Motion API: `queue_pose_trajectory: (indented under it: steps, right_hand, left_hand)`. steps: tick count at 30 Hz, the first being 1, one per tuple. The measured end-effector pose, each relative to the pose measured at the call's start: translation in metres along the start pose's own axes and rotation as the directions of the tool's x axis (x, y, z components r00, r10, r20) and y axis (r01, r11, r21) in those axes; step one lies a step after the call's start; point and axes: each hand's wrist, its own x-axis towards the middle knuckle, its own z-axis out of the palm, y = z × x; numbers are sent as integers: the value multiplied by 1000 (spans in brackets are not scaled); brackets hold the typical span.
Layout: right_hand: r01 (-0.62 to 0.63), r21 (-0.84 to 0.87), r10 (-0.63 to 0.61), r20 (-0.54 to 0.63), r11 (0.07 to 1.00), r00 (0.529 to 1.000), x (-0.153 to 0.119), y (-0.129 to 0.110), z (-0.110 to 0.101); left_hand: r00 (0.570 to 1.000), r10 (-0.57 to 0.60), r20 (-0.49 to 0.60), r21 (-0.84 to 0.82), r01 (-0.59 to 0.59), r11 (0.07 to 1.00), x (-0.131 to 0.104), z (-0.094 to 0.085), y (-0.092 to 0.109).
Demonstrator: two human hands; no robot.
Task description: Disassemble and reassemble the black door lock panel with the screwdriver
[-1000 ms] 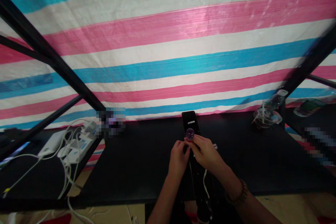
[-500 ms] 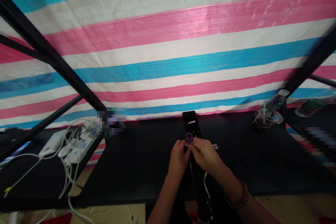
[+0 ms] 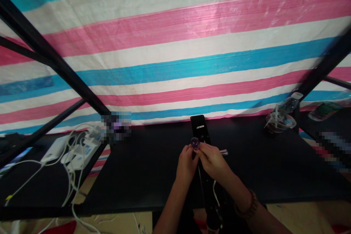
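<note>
A small round purple, see-through object point(image 3: 195, 143) is pinched between the fingertips of both hands, over the black table point(image 3: 137, 175). My left hand point(image 3: 187, 162) holds it from the left and my right hand point(image 3: 212, 159) from the right, with the fingers closed. Just beyond the hands lies a black phone-like device point(image 3: 199, 126) with a small lit patch on its face. Beside my right hand is a small pinkish packet or strip point(image 3: 224, 152), partly hidden by the hand. A white cable point(image 3: 215, 193) hangs below my right wrist.
On the left, a white power strip point(image 3: 82, 157) lies among tangled cables near a white box point(image 3: 55, 148). At the back right stand a clear bottle point(image 3: 292, 102) and a clear plastic container point(image 3: 281, 122). Black frame bars point(image 3: 68, 80) slant at both sides before a striped sheet point(image 3: 192, 44).
The purple round object has shifted slightly left and up at the fingertips. Both hands have otherwise stayed nearly in place.
</note>
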Motion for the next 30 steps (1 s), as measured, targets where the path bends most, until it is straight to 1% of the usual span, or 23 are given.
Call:
queue_pose_trajectory:
  steps: [4, 6, 10, 13, 17, 20, 23, 26, 30]
  right_hand:
    - [-72, 11, 73, -104, 997, 992, 0, 2, 4]
    - [-69, 2, 69, -118, 998, 991, 0, 2, 5]
    - [17, -15, -18, -112, 1000, 994, 0, 0, 3]
    - [47, -28, -50, -107, 998, 993, -1, 0, 1]
    - [12, -32, -14, -74, 999, 997, -2, 0, 3]
    - [-37, -6, 37, -98, 999, 994, -2, 1, 6]
    - [-28, 11, 29, -122, 1000, 992, -1, 2, 5]
    - [6, -12, -7, -80, 1000, 997, 0, 1, 1]
    - [-3, -59, 2, -10, 998, 1000, 0, -2, -4]
  left_hand:
    - [999, -28, 34, -30, 29, 999, 0, 2, -3]
    - [998, -42, 36, -23, 42, 999, 0, 1, -3]
    - [1000, -9, 1, 13, 9, 1000, -1, -3, 4]
    - [1000, -10, -21, 21, 10, 1000, -1, -4, 8]
    - [1000, -26, 14, 44, 25, 999, -1, 1, 5]
    - [999, -30, 37, 23, 29, 999, -2, 2, 2]
    - [1000, -2, 19, 15, 2, 1000, -2, 0, 3]
    - [1000, 6, -15, 15, -6, 1000, -2, -4, 7]
    - [1000, -8, -19, 32, 8, 999, -1, -5, 11]
